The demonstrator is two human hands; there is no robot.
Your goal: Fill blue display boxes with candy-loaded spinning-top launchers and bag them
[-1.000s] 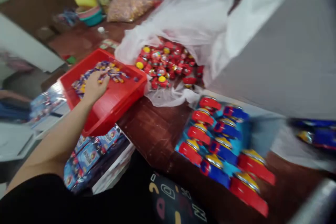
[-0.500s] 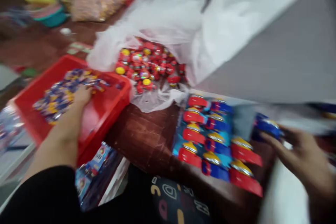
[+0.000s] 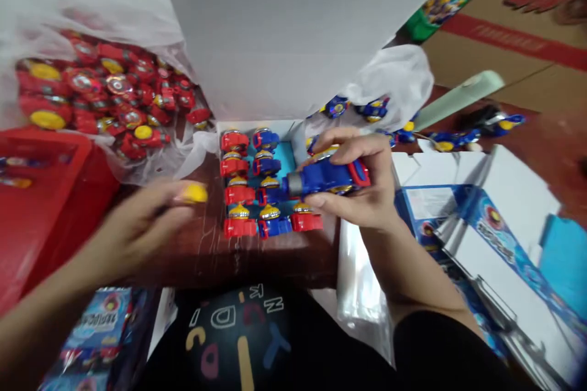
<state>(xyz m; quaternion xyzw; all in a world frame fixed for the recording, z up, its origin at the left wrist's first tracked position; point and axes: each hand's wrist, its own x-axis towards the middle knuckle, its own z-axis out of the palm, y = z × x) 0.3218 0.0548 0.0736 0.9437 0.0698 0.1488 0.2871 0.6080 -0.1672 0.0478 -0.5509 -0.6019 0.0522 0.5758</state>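
My right hand (image 3: 362,189) grips a blue plastic toy (image 3: 325,177) with a grey band at one end and red trim at the other, above the right side of an open box (image 3: 293,137). In the box stand rows of red toys (image 3: 238,195) and blue toys (image 3: 267,166) with yellow and silver tops. To the left of the box, my left hand (image 3: 147,220), blurred by motion, pinches a small yellow piece (image 3: 195,193) between thumb and fingers. The rest of that piece is hidden.
At the left is a red bin (image 3: 59,195) with small blue and yellow pieces. Behind it a white plastic bag holds many red toys (image 3: 123,91). More blue toys (image 3: 337,107) lie at the back right. Flat printed cartons (image 3: 499,226) are stacked on the right.
My left hand has come out of the red bin with a small yellow piece. My right hand has brought the blue toy over the box. The view has swung right.
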